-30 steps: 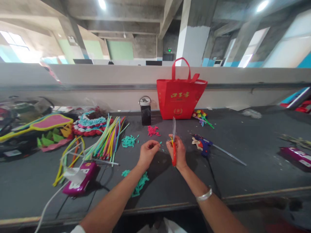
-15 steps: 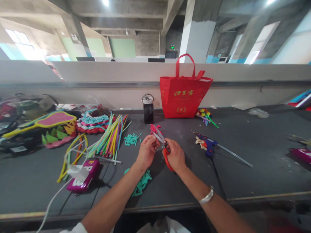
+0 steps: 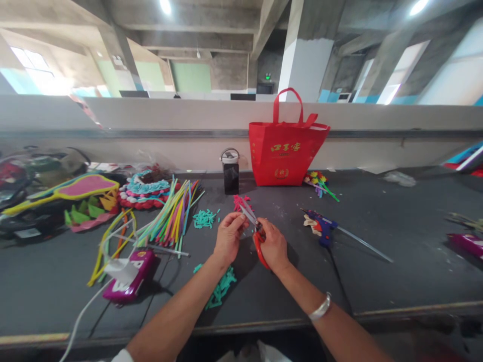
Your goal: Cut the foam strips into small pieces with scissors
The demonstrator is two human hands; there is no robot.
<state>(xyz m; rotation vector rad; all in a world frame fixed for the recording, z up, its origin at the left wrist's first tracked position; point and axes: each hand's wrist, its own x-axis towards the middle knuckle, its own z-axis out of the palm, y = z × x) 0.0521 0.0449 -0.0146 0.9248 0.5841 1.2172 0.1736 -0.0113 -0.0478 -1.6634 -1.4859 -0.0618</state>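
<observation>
My right hand is closed round the red handles of a pair of scissors, whose blades point up and to the left. Thumb and fingertips of my left hand are pinched together right at the blades; whatever they hold is too small to make out. Just beyond the blades lies a heap of short pink-red pieces. A pile of small teal pieces sits to the left, and longer teal pieces lie partly hidden behind my left forearm.
Left of my hands lies a bundle of coloured pipe cleaners, with a purple power strip nearer me. A black bottle and a red bag stand at the back. To the right is a blue glue gun with a long glue stick.
The scissor blades have come closer together. Both hands stay in nearly the same place, and the view has shifted very slightly.
</observation>
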